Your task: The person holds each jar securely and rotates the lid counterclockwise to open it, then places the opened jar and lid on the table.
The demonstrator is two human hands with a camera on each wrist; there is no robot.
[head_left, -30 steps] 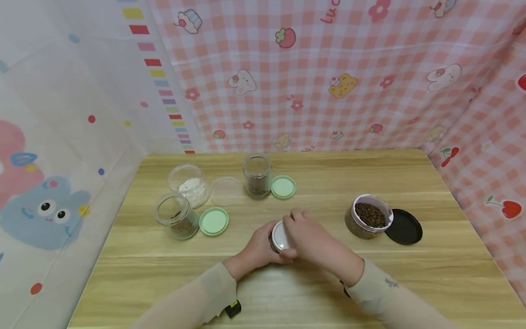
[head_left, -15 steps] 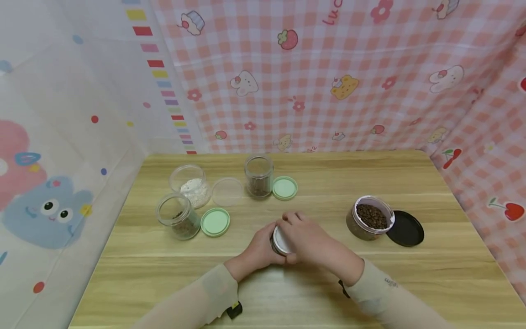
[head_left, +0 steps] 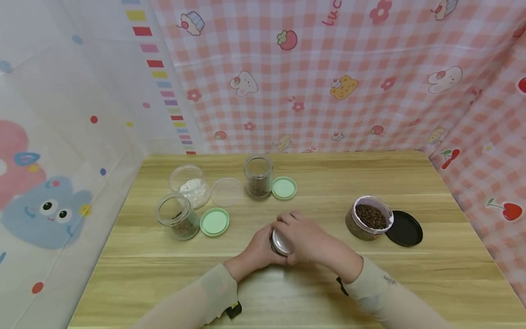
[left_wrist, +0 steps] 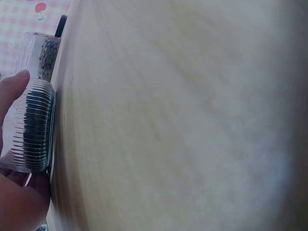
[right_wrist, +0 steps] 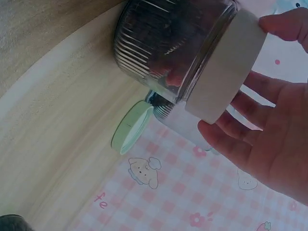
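Observation:
A ribbed clear jar (right_wrist: 159,43) with dark contents stands at the front middle of the table, with a whitish lid (right_wrist: 228,65) on its top. My left hand (head_left: 260,249) grips the jar's side; in the left wrist view its thumb and fingers lie around the ribbed wall. From the right, my right hand (head_left: 306,240) holds the lid, its fingers and thumb spread round the rim. In the head view the two hands hide most of the jar, and only part of the lid's top shows between them.
Back left stand a jar of dark bits (head_left: 182,221), a tub of white flakes (head_left: 193,192) and a ribbed jar (head_left: 259,178). Green lids (head_left: 215,222) and a clear lid (head_left: 227,192) lie near them. Right: a tub of brown beans (head_left: 370,217) and a black lid (head_left: 404,228).
My right hand has shifted slightly left and turned over the lid, its fingers now nearer my left hand. My left hand keeps its grip on the jar.

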